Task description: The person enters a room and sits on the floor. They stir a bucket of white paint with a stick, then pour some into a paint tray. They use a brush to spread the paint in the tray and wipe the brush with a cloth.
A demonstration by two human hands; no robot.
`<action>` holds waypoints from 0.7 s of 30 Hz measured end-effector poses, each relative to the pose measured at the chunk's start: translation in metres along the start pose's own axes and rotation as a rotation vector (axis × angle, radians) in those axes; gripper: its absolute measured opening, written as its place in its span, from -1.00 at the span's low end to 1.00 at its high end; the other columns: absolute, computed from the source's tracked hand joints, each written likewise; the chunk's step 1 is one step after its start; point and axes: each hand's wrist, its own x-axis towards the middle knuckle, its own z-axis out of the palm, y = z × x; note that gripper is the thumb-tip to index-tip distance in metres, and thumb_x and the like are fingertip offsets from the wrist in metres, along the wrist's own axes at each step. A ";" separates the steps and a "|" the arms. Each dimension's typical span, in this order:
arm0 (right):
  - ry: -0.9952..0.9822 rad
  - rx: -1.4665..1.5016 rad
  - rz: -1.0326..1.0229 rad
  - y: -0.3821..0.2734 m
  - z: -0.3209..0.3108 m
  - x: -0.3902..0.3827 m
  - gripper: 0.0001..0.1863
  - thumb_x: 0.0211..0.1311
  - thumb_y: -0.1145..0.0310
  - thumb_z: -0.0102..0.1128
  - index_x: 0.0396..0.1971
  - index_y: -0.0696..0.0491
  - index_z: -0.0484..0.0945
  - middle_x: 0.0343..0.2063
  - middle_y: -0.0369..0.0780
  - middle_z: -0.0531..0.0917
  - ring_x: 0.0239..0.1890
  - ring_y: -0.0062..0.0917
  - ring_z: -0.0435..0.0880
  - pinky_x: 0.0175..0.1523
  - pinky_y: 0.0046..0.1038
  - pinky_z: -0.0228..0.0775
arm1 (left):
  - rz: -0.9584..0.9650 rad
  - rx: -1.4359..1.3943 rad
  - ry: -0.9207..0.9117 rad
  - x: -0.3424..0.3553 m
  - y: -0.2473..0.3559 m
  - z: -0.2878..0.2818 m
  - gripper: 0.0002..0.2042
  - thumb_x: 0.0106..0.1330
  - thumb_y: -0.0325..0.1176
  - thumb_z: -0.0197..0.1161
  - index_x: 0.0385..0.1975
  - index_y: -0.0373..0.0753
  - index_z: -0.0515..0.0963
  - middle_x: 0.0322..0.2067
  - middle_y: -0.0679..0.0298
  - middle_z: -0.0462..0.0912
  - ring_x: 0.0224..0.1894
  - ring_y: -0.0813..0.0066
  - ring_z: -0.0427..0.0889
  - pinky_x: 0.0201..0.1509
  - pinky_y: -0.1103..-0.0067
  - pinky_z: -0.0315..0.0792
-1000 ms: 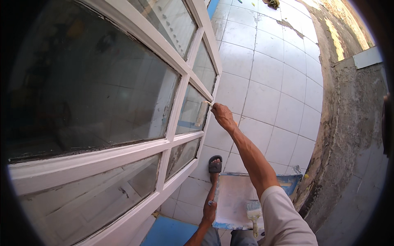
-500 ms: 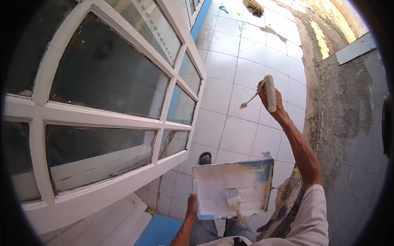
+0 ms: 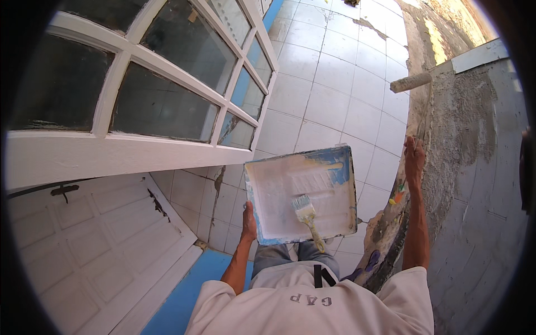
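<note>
The floor [image 3: 329, 78] is made of white square tiles with thin grey joints. A dark patch of dirt [image 3: 369, 23] lies on the far tiles. By the door, a blue step [image 3: 190, 290] meets the tiles, and some tiles there are cracked.

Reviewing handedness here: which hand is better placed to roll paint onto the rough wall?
Right. The right hand holds the paint roller up by the rough wall; the left hand supports the paint tray.

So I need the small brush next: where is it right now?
In the head view, the paintbrush lies inside the paint tray held by the left hand, bristles toward the tray's middle.
</note>
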 end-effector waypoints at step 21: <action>-0.151 -0.149 0.286 0.180 0.012 -0.415 -0.68 0.19 0.29 0.19 -0.51 0.28 0.44 -0.53 0.08 0.49 -0.41 -0.10 0.55 -0.23 -0.09 0.33 | 0.183 0.272 -0.094 -0.049 0.092 0.019 -0.16 0.46 0.36 -0.16 0.22 -0.46 0.39 0.07 0.09 0.56 0.07 0.42 0.54 0.15 0.50 0.47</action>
